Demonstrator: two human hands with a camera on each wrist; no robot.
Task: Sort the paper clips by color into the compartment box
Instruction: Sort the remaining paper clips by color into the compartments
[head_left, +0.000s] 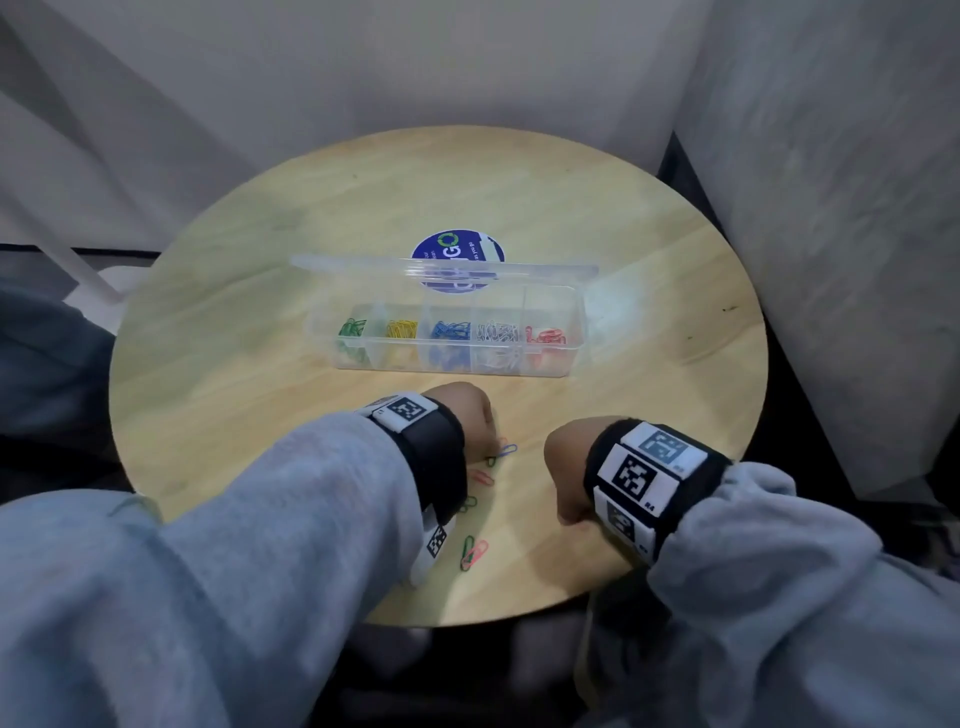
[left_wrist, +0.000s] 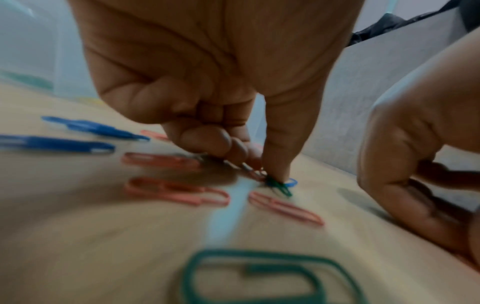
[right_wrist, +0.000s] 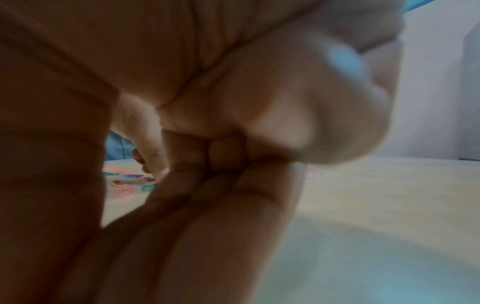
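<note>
A clear compartment box (head_left: 576, 332) stands open mid-table, its cells holding green, yellow, blue, white and red clips from left to right. Loose paper clips (head_left: 480, 477) lie near the table's front edge. My left hand (head_left: 475, 415) is down among them. One straight finger (left_wrist: 275, 144) comes down on a small green clip (left_wrist: 280, 187), with the curled fingertips close beside it. A blue clip (left_wrist: 292, 182) lies just behind. My right hand (head_left: 563, 467) rests on the table as a fist (right_wrist: 221, 164), and nothing shows in it.
Blue clips (left_wrist: 96, 128), red clips (left_wrist: 176, 191) and a large green clip (left_wrist: 270, 275) lie around the left hand. The box lid (head_left: 447, 267) stands open towards the far side, over a round blue sticker (head_left: 457, 249). Grey walls surround the round wooden table (head_left: 675, 260).
</note>
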